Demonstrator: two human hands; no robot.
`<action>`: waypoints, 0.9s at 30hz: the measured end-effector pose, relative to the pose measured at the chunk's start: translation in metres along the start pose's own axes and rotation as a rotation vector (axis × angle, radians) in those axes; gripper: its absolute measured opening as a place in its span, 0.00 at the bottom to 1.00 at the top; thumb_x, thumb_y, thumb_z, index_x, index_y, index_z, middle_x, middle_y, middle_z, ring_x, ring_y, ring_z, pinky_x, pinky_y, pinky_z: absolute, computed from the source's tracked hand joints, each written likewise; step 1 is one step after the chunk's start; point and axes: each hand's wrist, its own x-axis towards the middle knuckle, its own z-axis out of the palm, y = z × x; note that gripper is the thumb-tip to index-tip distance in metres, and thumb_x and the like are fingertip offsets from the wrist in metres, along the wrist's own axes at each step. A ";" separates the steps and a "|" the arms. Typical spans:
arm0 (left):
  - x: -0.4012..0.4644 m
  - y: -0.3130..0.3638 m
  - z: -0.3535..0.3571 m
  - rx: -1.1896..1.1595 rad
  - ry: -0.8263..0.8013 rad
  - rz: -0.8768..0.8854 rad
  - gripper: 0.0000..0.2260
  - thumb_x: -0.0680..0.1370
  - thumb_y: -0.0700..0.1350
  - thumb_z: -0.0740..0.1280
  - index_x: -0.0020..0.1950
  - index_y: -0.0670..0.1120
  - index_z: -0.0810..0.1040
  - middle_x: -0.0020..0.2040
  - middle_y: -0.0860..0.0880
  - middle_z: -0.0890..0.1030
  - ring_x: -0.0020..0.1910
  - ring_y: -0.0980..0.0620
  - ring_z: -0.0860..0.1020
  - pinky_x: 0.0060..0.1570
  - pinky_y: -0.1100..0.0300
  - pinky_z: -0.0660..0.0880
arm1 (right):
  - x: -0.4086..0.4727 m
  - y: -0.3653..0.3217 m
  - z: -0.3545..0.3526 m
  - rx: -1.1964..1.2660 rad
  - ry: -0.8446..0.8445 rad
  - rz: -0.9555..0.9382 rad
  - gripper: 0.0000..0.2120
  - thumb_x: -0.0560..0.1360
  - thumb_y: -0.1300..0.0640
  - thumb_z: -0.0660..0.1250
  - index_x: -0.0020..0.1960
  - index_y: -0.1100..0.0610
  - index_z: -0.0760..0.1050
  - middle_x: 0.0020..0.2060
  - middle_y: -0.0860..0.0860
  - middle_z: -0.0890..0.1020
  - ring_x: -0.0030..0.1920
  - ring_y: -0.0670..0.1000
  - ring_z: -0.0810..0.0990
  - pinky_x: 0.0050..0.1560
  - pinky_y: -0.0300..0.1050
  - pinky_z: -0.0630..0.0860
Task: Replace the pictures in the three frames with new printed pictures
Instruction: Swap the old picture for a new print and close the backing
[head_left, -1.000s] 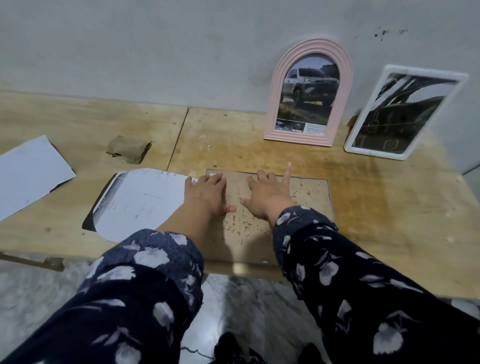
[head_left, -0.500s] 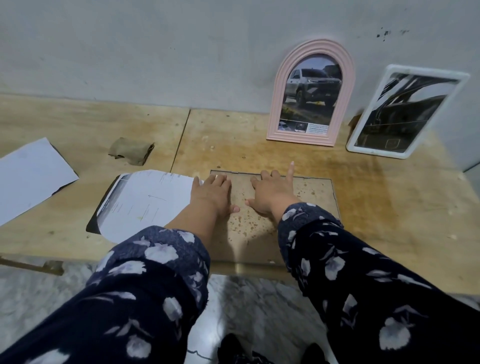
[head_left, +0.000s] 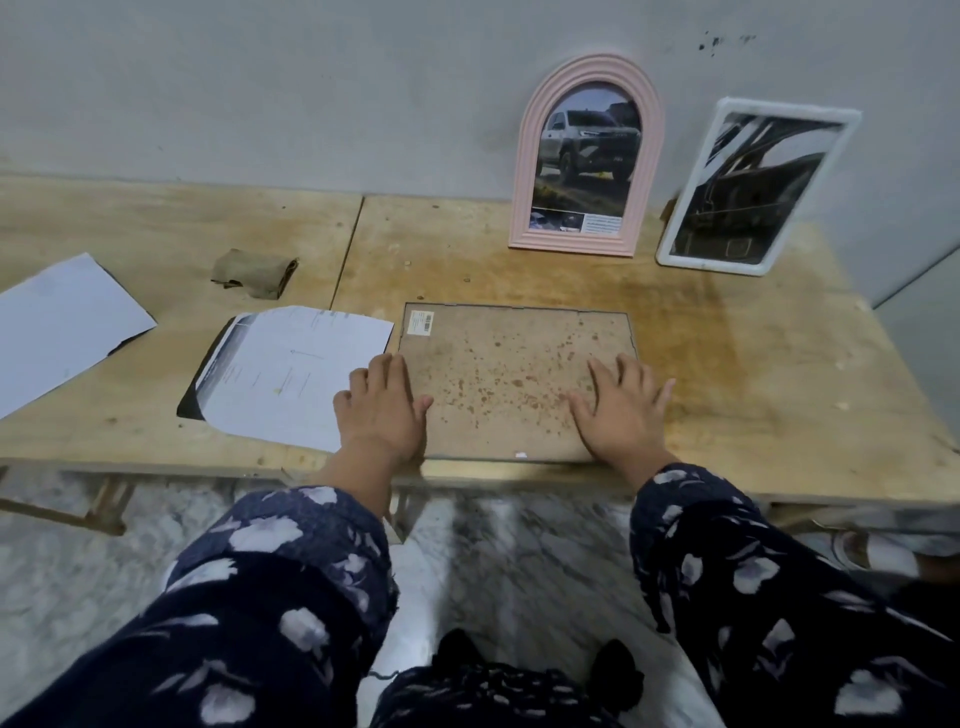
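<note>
A rectangular frame (head_left: 509, 374) lies face down at the table's front edge, its stained brown backing board up and a barcode sticker in its far left corner. My left hand (head_left: 382, 410) rests flat on the frame's left edge, fingers straight. My right hand (head_left: 621, 410) rests flat on its right edge, fingers spread. A pink arched frame (head_left: 589, 156) with a pickup truck picture leans on the wall. Beside it a white rectangular frame (head_left: 753, 187) with a dark car picture leans too.
A cut printed sheet (head_left: 291, 374) lies face down left of the flat frame, partly under my left hand. Another white sheet (head_left: 57, 327) sits at the far left. A crumpled brown paper (head_left: 254, 267) lies behind them. The wooden table (head_left: 779, 364) ends just below my wrists.
Both hands have slid apart from the middle of the backing board to its left and right edges. The barcode sticker is now uncovered.
</note>
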 end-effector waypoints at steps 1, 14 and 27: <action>-0.005 -0.001 0.002 -0.011 -0.010 -0.024 0.28 0.81 0.59 0.53 0.77 0.46 0.53 0.76 0.48 0.56 0.72 0.43 0.58 0.65 0.47 0.61 | -0.005 0.007 0.000 0.000 -0.001 0.028 0.28 0.78 0.38 0.52 0.75 0.49 0.58 0.75 0.55 0.56 0.75 0.57 0.50 0.73 0.67 0.40; -0.016 0.007 -0.001 -0.239 -0.007 -0.256 0.23 0.81 0.59 0.54 0.71 0.48 0.67 0.71 0.46 0.64 0.69 0.42 0.60 0.65 0.44 0.58 | -0.024 0.018 -0.013 0.251 0.063 0.340 0.32 0.75 0.38 0.61 0.72 0.56 0.63 0.69 0.55 0.68 0.69 0.58 0.63 0.67 0.56 0.60; -0.015 -0.031 -0.051 -1.480 -0.137 -0.358 0.38 0.77 0.70 0.39 0.60 0.47 0.78 0.58 0.48 0.78 0.60 0.51 0.72 0.62 0.54 0.63 | -0.030 0.055 -0.072 1.545 -0.116 0.532 0.19 0.82 0.54 0.49 0.53 0.56 0.79 0.52 0.55 0.83 0.41 0.48 0.77 0.43 0.41 0.72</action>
